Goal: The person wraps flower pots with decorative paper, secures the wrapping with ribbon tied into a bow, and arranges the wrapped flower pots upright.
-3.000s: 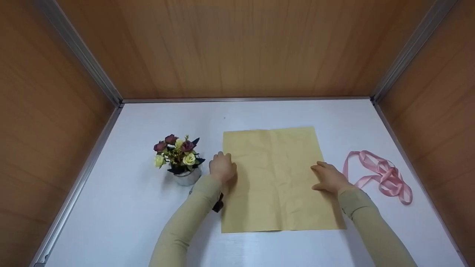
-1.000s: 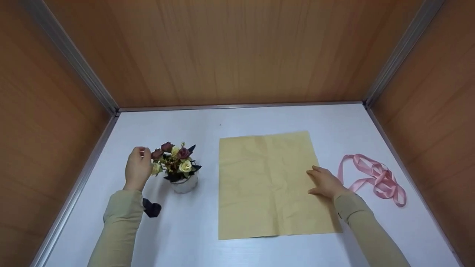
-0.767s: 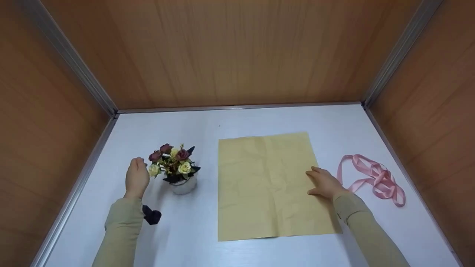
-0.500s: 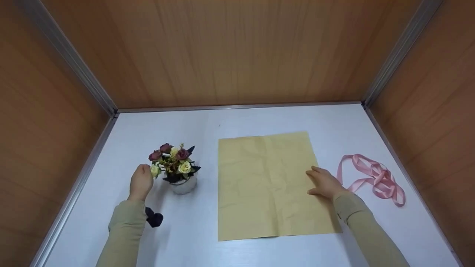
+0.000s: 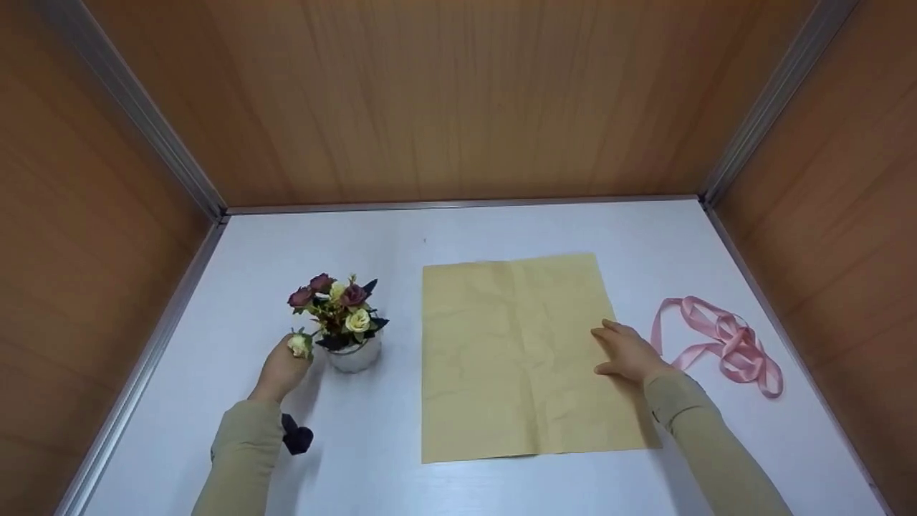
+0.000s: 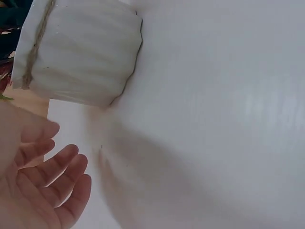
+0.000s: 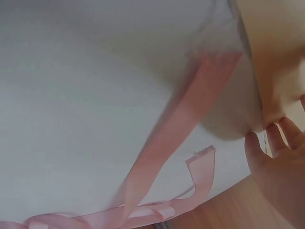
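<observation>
A small white pot [image 5: 356,358] of artificial flowers, with dark red and pale yellow roses [image 5: 358,321], stands upright at the left. My left hand [image 5: 283,369] is just beside it, partly covered by a drooping yellow rose [image 5: 299,345]. The left wrist view has the hand's fingers loosely bent, apart from the pot, which wears a twine band [image 6: 39,43]. A creased sheet of tan wrapping paper [image 5: 501,358] lies flat in the middle. My right hand [image 5: 629,352] rests on its right edge, fingers spread.
Pink ribbon [image 5: 749,355] lies in a loose tangle to the right of the paper, close to my right hand; one cut end [image 7: 202,157] shows in the right wrist view. A dark object [image 5: 296,436] shows by my left wrist. Wood-grain panels [image 5: 458,107] enclose the white table.
My left hand has left the paper's left edge, gone round to the pot's left side, then come lower and closer to the pot. The right hand stays on the paper.
</observation>
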Action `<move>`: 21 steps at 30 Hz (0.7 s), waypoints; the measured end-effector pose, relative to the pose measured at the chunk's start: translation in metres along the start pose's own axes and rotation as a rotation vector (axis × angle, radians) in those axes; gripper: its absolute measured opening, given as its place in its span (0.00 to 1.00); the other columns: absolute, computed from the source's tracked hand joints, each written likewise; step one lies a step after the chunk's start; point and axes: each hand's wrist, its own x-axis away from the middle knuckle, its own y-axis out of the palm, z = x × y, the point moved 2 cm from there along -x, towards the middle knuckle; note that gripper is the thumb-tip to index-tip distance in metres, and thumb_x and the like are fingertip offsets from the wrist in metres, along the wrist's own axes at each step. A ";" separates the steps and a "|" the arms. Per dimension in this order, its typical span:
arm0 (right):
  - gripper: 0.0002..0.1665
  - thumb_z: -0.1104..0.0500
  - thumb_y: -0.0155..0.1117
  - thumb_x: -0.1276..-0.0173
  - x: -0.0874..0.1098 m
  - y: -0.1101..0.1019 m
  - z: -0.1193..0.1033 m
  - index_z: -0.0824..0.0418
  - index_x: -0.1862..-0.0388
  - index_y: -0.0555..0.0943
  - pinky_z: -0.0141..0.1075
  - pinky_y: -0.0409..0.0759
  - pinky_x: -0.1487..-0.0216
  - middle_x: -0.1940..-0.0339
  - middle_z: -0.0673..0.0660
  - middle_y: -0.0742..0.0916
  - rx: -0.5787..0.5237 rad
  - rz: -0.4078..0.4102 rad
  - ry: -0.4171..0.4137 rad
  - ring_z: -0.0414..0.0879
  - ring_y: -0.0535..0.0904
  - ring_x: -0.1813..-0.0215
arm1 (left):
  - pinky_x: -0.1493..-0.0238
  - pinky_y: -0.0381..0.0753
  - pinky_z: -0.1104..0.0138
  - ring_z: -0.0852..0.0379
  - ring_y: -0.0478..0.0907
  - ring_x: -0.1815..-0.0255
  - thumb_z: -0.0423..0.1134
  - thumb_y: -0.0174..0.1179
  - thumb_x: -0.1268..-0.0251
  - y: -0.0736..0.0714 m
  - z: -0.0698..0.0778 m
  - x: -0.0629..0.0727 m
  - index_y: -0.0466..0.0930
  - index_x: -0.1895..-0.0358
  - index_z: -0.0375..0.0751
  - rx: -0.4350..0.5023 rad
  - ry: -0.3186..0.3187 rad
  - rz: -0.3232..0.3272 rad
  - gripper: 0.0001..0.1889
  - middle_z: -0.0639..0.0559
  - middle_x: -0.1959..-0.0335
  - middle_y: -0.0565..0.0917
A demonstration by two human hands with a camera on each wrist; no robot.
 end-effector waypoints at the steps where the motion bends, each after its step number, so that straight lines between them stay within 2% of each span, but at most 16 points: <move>1: 0.43 0.56 0.74 0.47 0.000 0.000 0.000 0.72 0.36 0.67 0.60 0.60 0.34 0.32 0.75 0.64 0.000 -0.001 -0.001 0.72 0.58 0.32 | 0.38 0.66 0.45 0.29 0.62 0.36 0.35 0.45 0.31 0.002 -0.001 0.000 0.54 0.34 0.20 0.014 0.000 -0.016 0.27 0.22 0.38 0.64; 5: 0.43 0.56 0.73 0.46 0.000 0.001 0.000 0.72 0.35 0.66 0.59 0.59 0.33 0.30 0.74 0.63 -0.021 -0.021 0.020 0.72 0.56 0.31 | 0.37 0.65 0.44 0.28 0.60 0.35 0.39 0.57 0.36 0.011 -0.003 0.001 0.46 0.32 0.19 0.059 -0.011 -0.090 0.39 0.21 0.36 0.60; 7: 0.43 0.56 0.73 0.46 0.000 0.000 0.000 0.71 0.35 0.66 0.59 0.59 0.33 0.30 0.74 0.63 -0.018 -0.025 0.027 0.71 0.56 0.31 | 0.32 0.59 0.44 0.29 0.52 0.30 0.43 0.64 0.41 0.016 -0.003 0.000 0.40 0.30 0.22 0.077 0.001 -0.113 0.49 0.22 0.31 0.52; 9: 0.43 0.57 0.73 0.46 0.000 -0.001 0.000 0.71 0.35 0.66 0.59 0.59 0.33 0.30 0.73 0.63 -0.016 -0.021 0.035 0.71 0.56 0.31 | 0.29 0.51 0.45 0.30 0.44 0.27 0.46 0.69 0.46 0.021 -0.001 -0.003 0.33 0.28 0.26 0.095 0.026 -0.108 0.57 0.25 0.28 0.44; 12: 0.43 0.57 0.73 0.46 0.000 -0.001 0.000 0.72 0.35 0.67 0.59 0.59 0.33 0.31 0.74 0.64 0.002 -0.009 0.023 0.72 0.57 0.31 | 0.28 0.47 0.46 0.32 0.39 0.25 0.47 0.72 0.51 0.028 0.002 -0.006 0.26 0.27 0.33 0.131 0.046 -0.079 0.64 0.28 0.26 0.39; 15: 0.43 0.57 0.73 0.46 -0.001 0.000 0.000 0.72 0.35 0.67 0.59 0.59 0.33 0.31 0.74 0.64 -0.001 -0.007 0.018 0.72 0.57 0.31 | 0.27 0.44 0.47 0.35 0.39 0.25 0.44 0.73 0.52 0.034 0.007 -0.009 0.29 0.26 0.35 0.211 0.084 -0.029 0.62 0.30 0.26 0.42; 18: 0.43 0.58 0.74 0.47 0.000 0.000 -0.001 0.72 0.36 0.67 0.59 0.59 0.33 0.31 0.75 0.64 -0.003 -0.005 0.013 0.72 0.58 0.32 | 0.25 0.41 0.51 0.41 0.41 0.24 0.39 0.73 0.51 0.040 0.015 -0.010 0.36 0.25 0.38 0.335 0.143 0.017 0.58 0.36 0.25 0.46; 21: 0.43 0.57 0.74 0.47 0.000 -0.001 -0.002 0.72 0.36 0.68 0.59 0.59 0.33 0.31 0.75 0.65 -0.020 -0.001 0.008 0.72 0.58 0.32 | 0.25 0.44 0.55 0.46 0.47 0.25 0.35 0.72 0.52 0.044 0.021 -0.011 0.44 0.26 0.41 0.441 0.205 0.065 0.53 0.42 0.26 0.53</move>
